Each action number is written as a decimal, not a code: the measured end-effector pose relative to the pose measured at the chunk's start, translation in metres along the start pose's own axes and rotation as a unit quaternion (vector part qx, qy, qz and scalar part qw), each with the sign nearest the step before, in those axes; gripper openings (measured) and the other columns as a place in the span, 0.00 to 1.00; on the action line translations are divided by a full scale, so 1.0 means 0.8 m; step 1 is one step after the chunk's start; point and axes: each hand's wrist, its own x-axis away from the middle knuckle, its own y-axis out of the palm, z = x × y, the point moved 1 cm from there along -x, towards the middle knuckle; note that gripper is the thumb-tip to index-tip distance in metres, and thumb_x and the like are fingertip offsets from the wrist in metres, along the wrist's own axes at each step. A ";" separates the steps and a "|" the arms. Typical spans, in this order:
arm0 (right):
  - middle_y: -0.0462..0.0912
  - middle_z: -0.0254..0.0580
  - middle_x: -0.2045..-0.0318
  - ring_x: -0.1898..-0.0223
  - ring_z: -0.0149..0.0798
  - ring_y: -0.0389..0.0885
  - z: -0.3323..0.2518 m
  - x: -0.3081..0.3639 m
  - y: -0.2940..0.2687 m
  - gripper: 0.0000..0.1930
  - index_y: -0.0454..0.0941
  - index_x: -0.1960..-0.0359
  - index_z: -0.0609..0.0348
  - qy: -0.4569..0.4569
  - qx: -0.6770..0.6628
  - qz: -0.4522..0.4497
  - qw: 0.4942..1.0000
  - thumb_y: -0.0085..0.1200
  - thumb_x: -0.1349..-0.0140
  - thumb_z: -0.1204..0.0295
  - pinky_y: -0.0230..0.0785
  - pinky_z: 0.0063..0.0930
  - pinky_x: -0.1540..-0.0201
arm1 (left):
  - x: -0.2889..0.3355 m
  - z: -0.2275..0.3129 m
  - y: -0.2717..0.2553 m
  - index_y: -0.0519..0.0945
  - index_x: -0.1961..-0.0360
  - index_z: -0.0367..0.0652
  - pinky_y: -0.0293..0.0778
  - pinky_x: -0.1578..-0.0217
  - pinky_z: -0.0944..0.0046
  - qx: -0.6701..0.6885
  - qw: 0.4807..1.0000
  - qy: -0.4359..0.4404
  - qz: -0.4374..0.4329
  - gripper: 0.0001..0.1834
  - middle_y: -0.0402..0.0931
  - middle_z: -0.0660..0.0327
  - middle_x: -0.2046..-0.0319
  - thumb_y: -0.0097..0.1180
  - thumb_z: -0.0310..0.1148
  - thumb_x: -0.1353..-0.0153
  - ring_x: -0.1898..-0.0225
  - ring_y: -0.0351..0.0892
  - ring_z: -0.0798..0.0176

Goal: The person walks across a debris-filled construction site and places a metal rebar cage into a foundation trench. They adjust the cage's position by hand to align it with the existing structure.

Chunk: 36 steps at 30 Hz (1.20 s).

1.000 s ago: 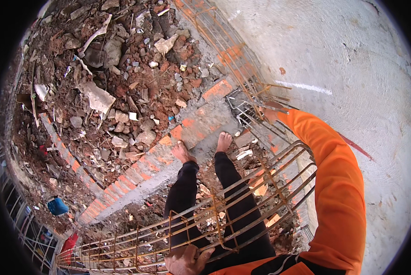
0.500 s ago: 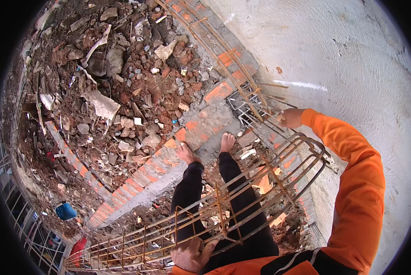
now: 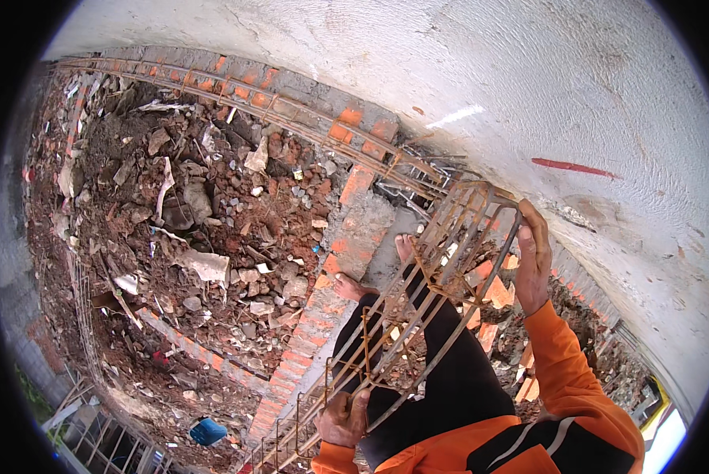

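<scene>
A rusty rebar cage (image 3: 443,278) of long bars and bent stirrups slants across my legs, from the lower left up toward the plastered wall. My left hand (image 3: 344,416) grips one of its bars near my lap, thumb on top. At the cage's upper end, my right hand (image 3: 534,257) is wrapped around the outer bent bar. That end lies close to the steel bars (image 3: 413,189) sticking out at the brick corner; I cannot tell whether they touch. A second, narrower rebar cage (image 3: 248,93) runs along the brick footing below the wall.
My bare feet (image 3: 350,287) stand at a mortared brick footing (image 3: 311,324). Rubble and red soil (image 3: 236,213) with broken stones spread at the left. The white plastered wall (image 3: 528,87) rises at the right. A blue container (image 3: 208,431) lies at the lower left.
My right hand has left the bars by the wall and taken hold of the cage's end. The cage now slants more steeply, its end nearer the corner bars. The view has turned.
</scene>
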 end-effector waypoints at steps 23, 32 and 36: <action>0.75 0.36 0.70 0.69 0.26 0.74 -0.010 0.011 0.028 0.16 0.70 0.64 0.61 0.182 -0.292 0.012 0.939 0.42 0.31 0.59 0.67 0.21 0.63 | -0.052 0.049 0.018 0.64 0.82 0.41 0.60 0.84 0.66 -0.029 0.996 0.076 -0.038 0.36 0.57 0.67 0.89 0.70 0.62 0.63 0.85 0.56 0.70; 0.74 0.38 0.71 0.63 0.30 0.79 0.006 0.005 0.031 0.19 0.68 0.63 0.64 0.167 -0.240 0.014 0.956 0.41 0.31 0.56 0.71 0.24 0.61 | -0.049 0.060 0.011 0.62 0.68 0.36 0.65 0.81 0.66 -0.127 0.974 0.152 -0.111 0.46 0.60 0.62 0.76 0.76 0.59 0.74 0.79 0.60 0.68; 0.74 0.36 0.74 0.68 0.28 0.77 0.008 -0.001 0.030 0.18 0.68 0.63 0.64 0.163 -0.231 0.023 0.959 0.44 0.32 0.57 0.70 0.22 0.63 | -0.050 0.070 0.019 0.61 0.63 0.32 0.70 0.76 0.63 -0.162 0.963 0.195 -0.088 0.50 0.60 0.58 0.72 0.77 0.58 0.74 0.75 0.64 0.63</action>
